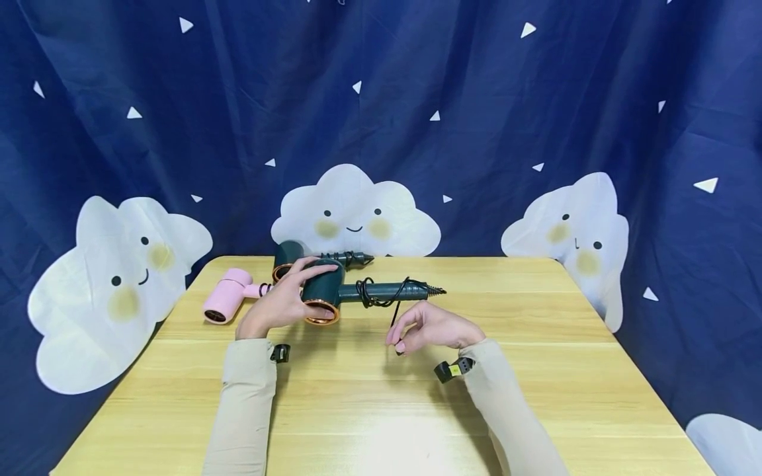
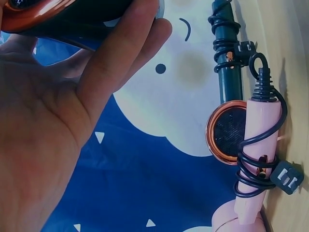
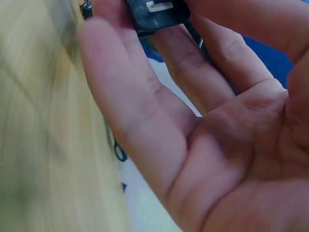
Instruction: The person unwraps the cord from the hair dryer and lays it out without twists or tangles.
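A dark green hair dryer [image 1: 324,285] with a copper rim is gripped round its head by my left hand [image 1: 280,307], thumb at the front rim and fingers over the top. Its handle [image 1: 381,291] points right, with black cord [image 1: 364,292] looped round it. My right hand [image 1: 437,327] pinches the black plug [image 3: 159,14] of that cord between thumb and fingers, in front of the handle. A stretch of cord [image 1: 395,312] runs from the handle down to these fingers. In the left wrist view the dryer's head [image 2: 72,19] lies against my palm.
A pink hair dryer [image 1: 229,294], cord wound on its handle, lies at the left of the wooden table [image 1: 536,396]. Behind it is a second green hair dryer [image 1: 290,254], its cord wrapped too. A blue curtain [image 1: 393,53] with white clouds hangs behind the table.
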`<act>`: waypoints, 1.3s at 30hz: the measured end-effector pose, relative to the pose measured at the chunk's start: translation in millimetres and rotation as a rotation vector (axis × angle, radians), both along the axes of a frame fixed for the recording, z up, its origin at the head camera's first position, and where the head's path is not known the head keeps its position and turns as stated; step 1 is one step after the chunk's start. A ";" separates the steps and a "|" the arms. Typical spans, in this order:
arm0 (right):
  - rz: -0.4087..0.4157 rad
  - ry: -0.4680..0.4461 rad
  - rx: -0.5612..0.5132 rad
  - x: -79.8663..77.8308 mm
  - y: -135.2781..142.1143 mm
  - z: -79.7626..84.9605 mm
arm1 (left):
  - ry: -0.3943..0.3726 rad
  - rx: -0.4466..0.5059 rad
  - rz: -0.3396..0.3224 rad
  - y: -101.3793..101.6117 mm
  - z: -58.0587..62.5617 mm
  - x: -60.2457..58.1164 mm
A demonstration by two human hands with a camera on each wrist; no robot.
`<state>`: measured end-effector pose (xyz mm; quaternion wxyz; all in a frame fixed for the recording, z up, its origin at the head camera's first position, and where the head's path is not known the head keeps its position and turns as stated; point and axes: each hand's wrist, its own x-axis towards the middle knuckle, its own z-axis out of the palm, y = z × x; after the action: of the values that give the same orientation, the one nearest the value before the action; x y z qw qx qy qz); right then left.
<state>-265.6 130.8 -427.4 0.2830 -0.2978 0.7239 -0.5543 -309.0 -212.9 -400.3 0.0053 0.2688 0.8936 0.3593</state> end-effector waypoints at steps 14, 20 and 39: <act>-0.106 -0.027 -0.074 -19.2 21.2 -25.9 | -0.008 0.008 0.011 -1.7 2.1 -0.3; -0.183 -0.049 -0.098 -22.7 31.6 -28.0 | -0.004 0.002 -0.003 -0.6 2.3 0.5; -0.663 -0.122 -0.258 -25.1 50.3 -14.2 | -0.018 -0.002 -0.018 3.2 3.0 3.6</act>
<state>-290.7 181.2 -441.6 0.0906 -0.0467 0.6868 -0.7196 -305.5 -209.7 -397.3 0.0169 0.2733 0.8914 0.3611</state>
